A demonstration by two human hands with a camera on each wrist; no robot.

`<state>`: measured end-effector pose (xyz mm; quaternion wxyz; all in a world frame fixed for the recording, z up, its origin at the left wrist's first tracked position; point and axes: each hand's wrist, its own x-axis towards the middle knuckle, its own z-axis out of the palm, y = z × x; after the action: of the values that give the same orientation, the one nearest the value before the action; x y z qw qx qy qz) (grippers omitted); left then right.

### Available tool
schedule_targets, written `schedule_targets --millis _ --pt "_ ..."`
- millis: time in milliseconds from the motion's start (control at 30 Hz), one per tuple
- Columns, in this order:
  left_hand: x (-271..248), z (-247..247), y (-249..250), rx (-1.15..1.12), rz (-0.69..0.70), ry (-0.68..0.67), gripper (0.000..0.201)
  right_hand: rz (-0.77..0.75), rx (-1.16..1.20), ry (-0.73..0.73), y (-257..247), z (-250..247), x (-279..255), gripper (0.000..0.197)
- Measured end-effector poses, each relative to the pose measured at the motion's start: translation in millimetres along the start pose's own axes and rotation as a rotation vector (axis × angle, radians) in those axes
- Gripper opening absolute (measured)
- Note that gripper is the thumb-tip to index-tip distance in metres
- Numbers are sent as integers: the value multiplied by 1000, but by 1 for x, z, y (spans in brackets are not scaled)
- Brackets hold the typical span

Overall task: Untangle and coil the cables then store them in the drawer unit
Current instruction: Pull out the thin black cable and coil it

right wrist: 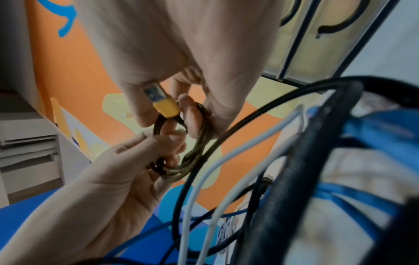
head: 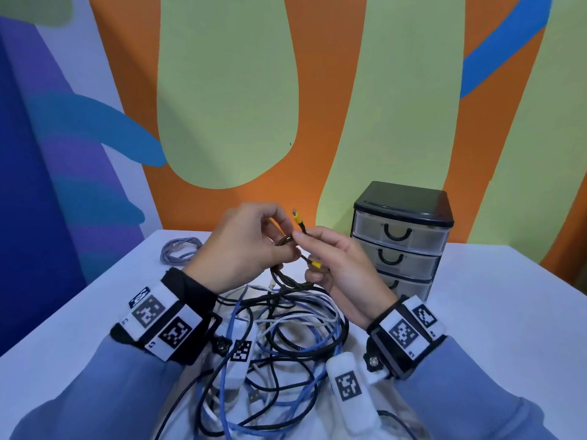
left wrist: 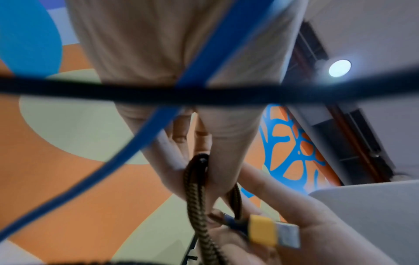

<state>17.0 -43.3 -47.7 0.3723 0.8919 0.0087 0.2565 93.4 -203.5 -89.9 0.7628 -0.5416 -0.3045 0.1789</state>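
A black-and-gold braided cable with yellow plugs is lifted above the table between both hands. My left hand grips its small loops, fingers curled round them. Just below the upper yellow plug, my right hand pinches the cable, and the second yellow plug lies against its lower fingers. The cable's slack hangs down into a tangle of blue, black and white cables on the table in front of me. The three-drawer unit stands behind my right hand, all drawers closed.
A coiled grey cable lies at the table's far left. White adapter blocks sit in the tangle near my wrists. The white table meets a painted wall behind. Blue and black cables hang across the left wrist view.
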Motion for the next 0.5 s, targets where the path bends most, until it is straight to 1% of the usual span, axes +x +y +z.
schedule_targets --millis 67,133,167,233,300,367,433,500 --pt "-2 2 -2 123 32 49 17 -30 -64 40 3 -2 1 12" --pt "-3 4 -4 180 37 74 10 -56 -119 60 3 -2 3 13" --pt "-3 5 -3 179 35 82 9 -65 -132 61 2 -2 3 13" --pt "-3 7 -2 133 36 126 13 -75 -93 76 0 0 3 16" --pt "-2 9 -1 78 31 216 18 -89 -16 109 -4 0 2 17" --pt "-2 10 0 64 27 314 18 -118 28 123 -7 1 2 21" --pt "-1 10 0 70 23 384 17 -142 44 139 -9 4 1 22" --pt "-1 11 0 61 49 403 17 -136 69 157 -8 6 1 20"
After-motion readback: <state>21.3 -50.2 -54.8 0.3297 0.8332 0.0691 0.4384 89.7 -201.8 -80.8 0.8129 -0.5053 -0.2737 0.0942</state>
